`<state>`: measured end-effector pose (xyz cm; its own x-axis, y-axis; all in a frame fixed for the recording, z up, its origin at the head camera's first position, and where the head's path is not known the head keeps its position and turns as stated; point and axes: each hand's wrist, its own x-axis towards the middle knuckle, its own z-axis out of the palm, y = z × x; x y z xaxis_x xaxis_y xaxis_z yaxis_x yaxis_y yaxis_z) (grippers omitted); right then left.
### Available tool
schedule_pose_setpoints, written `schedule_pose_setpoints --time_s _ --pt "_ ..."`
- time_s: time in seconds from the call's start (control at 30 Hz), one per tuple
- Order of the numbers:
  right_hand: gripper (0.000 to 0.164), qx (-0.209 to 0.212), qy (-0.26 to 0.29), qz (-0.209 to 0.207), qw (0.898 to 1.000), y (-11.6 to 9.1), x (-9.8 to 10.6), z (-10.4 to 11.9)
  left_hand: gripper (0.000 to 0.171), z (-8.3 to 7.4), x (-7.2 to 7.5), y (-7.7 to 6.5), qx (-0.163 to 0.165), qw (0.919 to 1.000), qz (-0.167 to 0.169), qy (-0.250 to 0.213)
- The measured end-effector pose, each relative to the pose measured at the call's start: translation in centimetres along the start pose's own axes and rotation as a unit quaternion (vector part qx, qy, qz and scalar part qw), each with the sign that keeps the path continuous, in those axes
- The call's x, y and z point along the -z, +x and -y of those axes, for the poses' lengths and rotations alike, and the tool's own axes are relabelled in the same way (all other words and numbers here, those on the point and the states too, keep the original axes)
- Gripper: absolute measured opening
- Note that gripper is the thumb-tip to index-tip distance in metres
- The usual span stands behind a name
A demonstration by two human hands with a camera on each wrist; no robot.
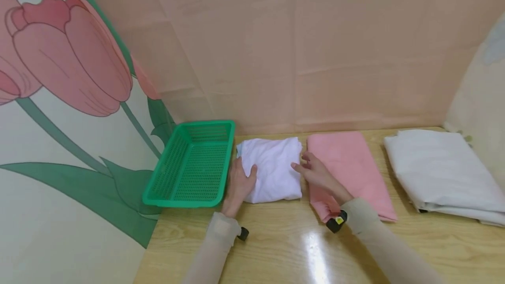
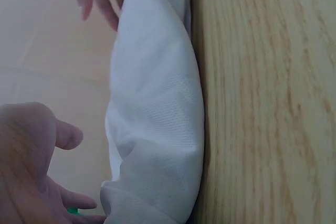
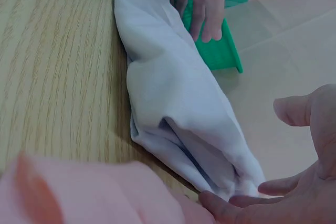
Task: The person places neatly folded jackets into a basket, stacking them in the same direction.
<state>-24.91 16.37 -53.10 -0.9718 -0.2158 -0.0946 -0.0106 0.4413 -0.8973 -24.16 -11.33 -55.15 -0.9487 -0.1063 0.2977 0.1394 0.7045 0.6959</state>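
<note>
A folded white cloth lies as a soft bundle on the wooden table, its kind not clear from the folds. At its left edge is my left hand, thumb spread over the top and fingers loosely extended along the side. My right hand is at the opposite edge with thumb and fingers apart. In the right wrist view, its fingertips reach the bundle's end, where loose layers show. The left wrist view shows the rounded near side of the white cloth. Neither hand grips it.
A green perforated plastic basket stands just left of the white cloth. To the right lies a folded pink cloth, partly under my right forearm. Farther right is a folded white sheet-like bundle. A beige curtain hangs behind the table.
</note>
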Motion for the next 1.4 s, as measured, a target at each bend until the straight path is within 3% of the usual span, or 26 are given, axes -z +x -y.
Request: schedule_pose_setpoints --time_s 0.13,0.3,0.53,0.6,0.8,1.1,1.2,1.4 --pt "0.085 -0.035 0.011 0.002 0.999 0.7 -0.8 0.3 0.071 -0.5 0.4 0.2 0.049 0.9981 0.028 0.023" --pt "0.088 -0.065 0.032 -0.032 0.997 1.3 -1.8 0.6 0.074 -0.6 0.4 0.0 0.099 0.994 0.043 0.013" --pt "0.092 -0.146 0.128 -0.06 0.979 2.4 -2.2 0.6 0.067 0.3 -0.1 0.5 0.116 0.9928 0.023 -0.019" --pt "0.084 -0.16 0.167 -0.057 0.971 2.5 -2.3 0.6 0.061 0.5 -0.2 0.6 0.12 0.9921 0.017 -0.034" --pt "0.049 -0.156 0.249 -0.031 0.955 2.8 -2.4 0.6 0.058 0.6 -0.2 1.0 0.142 0.9866 0.034 -0.073" --pt "0.059 -0.148 0.261 0.008 0.954 2.9 -1.7 0.8 0.064 0.1 0.3 1.2 0.181 0.9744 0.078 -0.109" --pt "0.061 -0.138 0.267 0.024 0.954 2.7 -1.3 0.8 0.062 0.0 0.3 1.1 0.175 0.9736 0.082 -0.122" --pt "0.063 -0.133 0.303 0.045 0.943 2.6 -0.5 0.9 0.058 -0.5 0.6 1.0 0.171 0.9679 0.078 -0.167"
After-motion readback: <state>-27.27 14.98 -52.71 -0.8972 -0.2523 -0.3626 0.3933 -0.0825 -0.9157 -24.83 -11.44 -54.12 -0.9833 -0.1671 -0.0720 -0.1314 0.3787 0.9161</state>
